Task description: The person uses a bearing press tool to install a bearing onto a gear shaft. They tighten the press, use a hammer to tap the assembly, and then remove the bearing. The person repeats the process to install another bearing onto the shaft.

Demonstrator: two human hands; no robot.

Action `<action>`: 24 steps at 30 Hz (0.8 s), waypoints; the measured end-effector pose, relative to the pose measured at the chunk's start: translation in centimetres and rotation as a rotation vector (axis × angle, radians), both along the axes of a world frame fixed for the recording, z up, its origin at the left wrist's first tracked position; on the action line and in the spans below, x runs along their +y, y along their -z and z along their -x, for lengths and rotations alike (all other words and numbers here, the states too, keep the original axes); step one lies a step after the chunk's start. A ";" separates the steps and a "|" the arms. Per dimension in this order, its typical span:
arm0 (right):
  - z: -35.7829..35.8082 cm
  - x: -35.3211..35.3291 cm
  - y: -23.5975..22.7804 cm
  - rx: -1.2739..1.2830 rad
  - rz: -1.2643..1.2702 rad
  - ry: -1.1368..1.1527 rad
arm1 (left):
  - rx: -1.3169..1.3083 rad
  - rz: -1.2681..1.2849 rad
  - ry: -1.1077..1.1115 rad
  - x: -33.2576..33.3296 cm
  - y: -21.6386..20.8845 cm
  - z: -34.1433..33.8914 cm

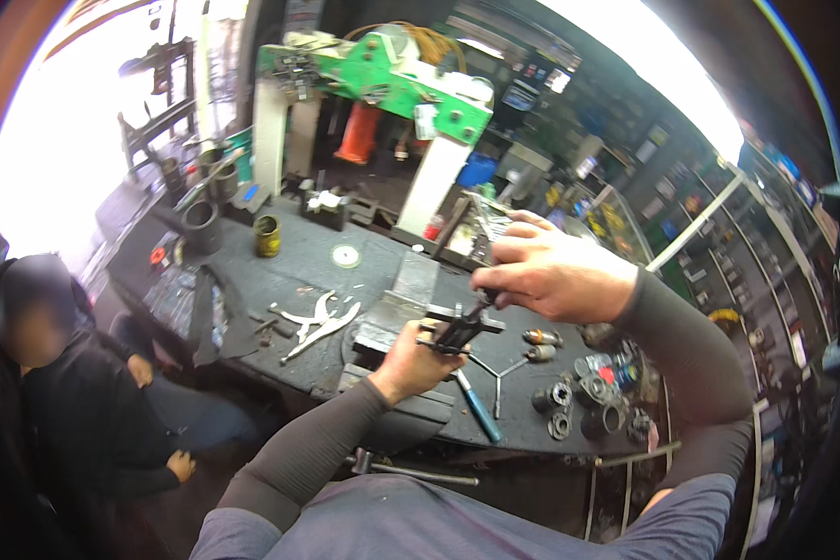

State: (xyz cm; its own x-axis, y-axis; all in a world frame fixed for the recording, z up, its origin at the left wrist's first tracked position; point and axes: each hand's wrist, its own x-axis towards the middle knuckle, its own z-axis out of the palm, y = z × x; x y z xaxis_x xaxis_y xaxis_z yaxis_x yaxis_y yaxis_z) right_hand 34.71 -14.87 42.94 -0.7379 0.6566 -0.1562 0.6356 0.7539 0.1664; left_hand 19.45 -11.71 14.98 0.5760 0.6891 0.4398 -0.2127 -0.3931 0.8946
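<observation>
Over the bench vise (394, 315), my left hand (413, 362) is closed around a dark metal tool with a crossbar (459, 329), which looks like a puller. It is held at a tilt. Above it, my right hand (553, 271) is closed, fingers bent down on the dark upper end of the same tool; its fingers partly hide what they grip. Left of the vise lie pale locking pliers (319, 327). Just right of my left hand are a blue-handled tool (478, 409) and a three-armed wrench (498, 375).
A green press frame (373, 79) stands at the back. A yellow can (267, 236) and a pale disc (345, 256) sit on the dark bench (280, 266). Several metal rings and gears (553, 399) are at the right. A person (84, 401) sits at the left.
</observation>
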 end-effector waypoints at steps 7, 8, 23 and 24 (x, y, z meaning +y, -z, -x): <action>2.9 -4.9 1.3 0.204 0.233 0.734 | 0.138 -0.316 -0.134 -0.2 1.4 -1.6; 3.6 -4.6 1.3 0.289 0.247 0.750 | 0.203 -0.254 -0.094 0.0 2.0 -1.7; -0.2 0.6 -0.4 0.127 0.018 -0.104 | 0.007 -0.461 -0.099 1.1 1.3 -0.5; -0.1 0.8 -0.2 0.160 0.095 -0.087 | 0.022 -0.456 -0.072 0.9 1.1 -0.5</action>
State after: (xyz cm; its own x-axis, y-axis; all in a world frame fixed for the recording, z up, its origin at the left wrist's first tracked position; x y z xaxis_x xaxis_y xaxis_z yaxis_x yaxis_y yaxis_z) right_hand 34.86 -14.07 43.19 -0.8117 0.5770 -0.0909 0.5798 0.8148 -0.0058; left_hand 19.92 -10.77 13.84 0.5462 0.4671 0.6954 -0.1529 -0.7605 0.6310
